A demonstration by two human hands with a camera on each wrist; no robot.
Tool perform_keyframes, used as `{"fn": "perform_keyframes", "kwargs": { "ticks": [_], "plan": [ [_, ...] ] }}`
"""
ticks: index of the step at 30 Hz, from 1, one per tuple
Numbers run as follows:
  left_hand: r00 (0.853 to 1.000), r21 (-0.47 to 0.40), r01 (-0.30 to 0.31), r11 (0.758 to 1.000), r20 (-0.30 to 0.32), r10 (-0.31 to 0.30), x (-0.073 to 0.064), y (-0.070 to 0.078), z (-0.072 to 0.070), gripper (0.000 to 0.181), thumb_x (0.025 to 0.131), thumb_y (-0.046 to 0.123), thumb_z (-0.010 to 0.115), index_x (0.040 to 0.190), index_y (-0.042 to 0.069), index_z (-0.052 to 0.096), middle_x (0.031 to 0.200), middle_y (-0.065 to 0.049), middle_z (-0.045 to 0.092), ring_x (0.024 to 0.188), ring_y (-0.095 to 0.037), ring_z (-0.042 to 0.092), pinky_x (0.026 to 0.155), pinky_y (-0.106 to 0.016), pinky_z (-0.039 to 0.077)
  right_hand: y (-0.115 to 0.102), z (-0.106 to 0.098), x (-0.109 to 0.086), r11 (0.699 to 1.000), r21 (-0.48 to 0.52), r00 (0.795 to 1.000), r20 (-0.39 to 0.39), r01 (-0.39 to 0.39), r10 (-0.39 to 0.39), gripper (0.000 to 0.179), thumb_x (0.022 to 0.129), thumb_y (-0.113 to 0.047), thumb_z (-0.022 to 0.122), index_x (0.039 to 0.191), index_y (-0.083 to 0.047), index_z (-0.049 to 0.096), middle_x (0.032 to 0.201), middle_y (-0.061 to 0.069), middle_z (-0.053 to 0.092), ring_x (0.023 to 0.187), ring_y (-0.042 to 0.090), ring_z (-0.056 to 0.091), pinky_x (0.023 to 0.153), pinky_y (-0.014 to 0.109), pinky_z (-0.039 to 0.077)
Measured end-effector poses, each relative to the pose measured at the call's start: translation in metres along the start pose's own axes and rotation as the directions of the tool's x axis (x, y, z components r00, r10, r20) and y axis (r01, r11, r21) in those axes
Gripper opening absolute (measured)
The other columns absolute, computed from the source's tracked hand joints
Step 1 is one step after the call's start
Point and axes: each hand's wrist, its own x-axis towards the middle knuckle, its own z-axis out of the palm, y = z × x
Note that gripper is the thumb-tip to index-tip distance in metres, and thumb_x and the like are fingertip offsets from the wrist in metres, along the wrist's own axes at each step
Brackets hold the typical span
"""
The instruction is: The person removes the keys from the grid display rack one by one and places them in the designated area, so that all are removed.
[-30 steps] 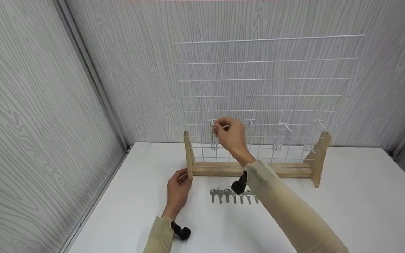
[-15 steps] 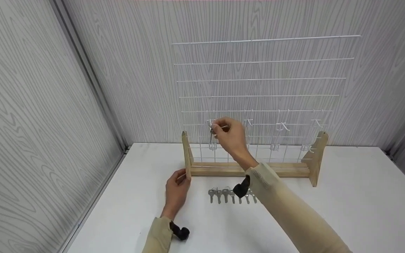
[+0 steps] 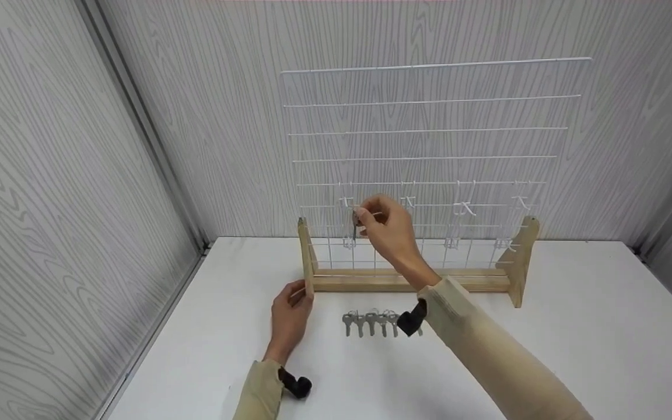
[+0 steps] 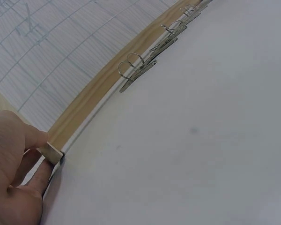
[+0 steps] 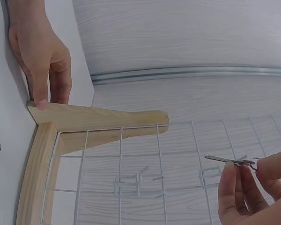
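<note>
My right hand (image 3: 391,233) pinches a metal key (image 5: 222,160) with a small ring between thumb and fingers. The key points downward in the head view, just right of the upper left white hook (image 3: 345,202) on the wire grid. The ring (image 5: 254,164) shows at the fingertips in the right wrist view, apart from the hooks. My left hand (image 3: 290,315) grips the lower front of the wooden left end piece (image 3: 307,256) of the stand, its thumb and fingers on either side of the wood (image 4: 51,153).
Several keys with rings (image 3: 371,322) lie in a row on the white table (image 3: 336,373), partly hidden by my right wrist camera (image 3: 412,318). More white hooks (image 3: 464,207) hang along the grid to the right. A patterned wall stands close behind.
My right hand and the key have drawn away from the upper left hook, slightly to the right. The left hand keeps its grip on the end piece. The head view has shifted slightly.
</note>
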Motion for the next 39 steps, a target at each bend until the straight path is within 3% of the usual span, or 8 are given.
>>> {"fn": "perform_keyframes", "kwargs": {
  "ticks": [9, 16, 23, 31, 39],
  "plan": [
    [1.0, 0.023, -0.014, 1.0, 0.007, 0.014, 0.001, -0.001, 0.0, 0.039, 0.106, 0.013, 0.065, 0.145, 0.01, 0.062, 0.147, -0.012, 0.063, 0.139, -0.03, 0.061, 0.113, -0.042, 0.057, 0.004, -0.018, -0.012, 1.0, 0.018, 1.0, 0.006, 0.025, -0.026, 0.008, 0.109, -0.01, 0.061, 0.109, -0.004, 0.067, 0.105, 0.014, 0.072, 0.097, 0.033, 0.071, 0.084, 0.041, 0.066],
    [1.0, 0.011, -0.003, 1.0, 0.006, 0.003, 0.002, -0.002, 0.0, 0.039, 0.106, 0.013, 0.064, 0.145, 0.01, 0.061, 0.148, -0.013, 0.063, 0.14, -0.031, 0.06, 0.114, -0.042, 0.056, 0.013, -0.033, -0.023, 0.999, 0.003, 0.999, -0.012, 0.053, -0.053, 0.007, 0.108, -0.005, 0.06, 0.107, -0.002, 0.066, 0.102, 0.016, 0.072, 0.091, 0.027, 0.069, 0.076, 0.031, 0.065],
    [0.999, -0.015, -0.047, 0.999, 0.001, 0.048, 0.003, -0.004, 0.002, 0.039, 0.105, 0.006, 0.065, 0.143, 0.004, 0.061, 0.147, -0.019, 0.062, 0.14, -0.034, 0.06, 0.115, -0.042, 0.055, 0.027, -0.049, -0.036, 0.997, -0.031, 0.997, -0.034, 0.072, -0.073, 0.007, 0.108, -0.004, 0.061, 0.108, -0.001, 0.067, 0.101, 0.017, 0.071, 0.091, 0.027, 0.069, 0.074, 0.026, 0.063],
    [0.998, -0.001, -0.07, 0.998, -0.004, 0.07, 0.004, -0.006, 0.001, 0.038, 0.105, 0.006, 0.065, 0.142, 0.002, 0.062, 0.146, -0.021, 0.063, 0.139, -0.037, 0.061, 0.115, -0.044, 0.055, 0.048, -0.069, -0.049, 0.993, -0.114, 0.996, -0.077, 0.031, -0.04, 0.009, 0.106, -0.005, 0.064, 0.107, 0.0, 0.071, 0.095, 0.016, 0.072, 0.079, 0.013, 0.065, 0.067, 0.019, 0.056],
    [0.998, 0.007, -0.061, 0.998, -0.013, 0.061, 0.004, -0.006, 0.002, 0.038, 0.104, 0.007, 0.066, 0.142, 0.004, 0.063, 0.145, -0.019, 0.064, 0.138, -0.035, 0.062, 0.114, -0.042, 0.056, 0.075, -0.085, -0.064, 0.989, -0.138, 0.997, -0.065, -0.051, 0.042, 0.008, 0.105, -0.007, 0.067, 0.105, -0.001, 0.074, 0.095, 0.015, 0.074, 0.077, 0.014, 0.066, 0.066, 0.02, 0.056]
  ]
}}
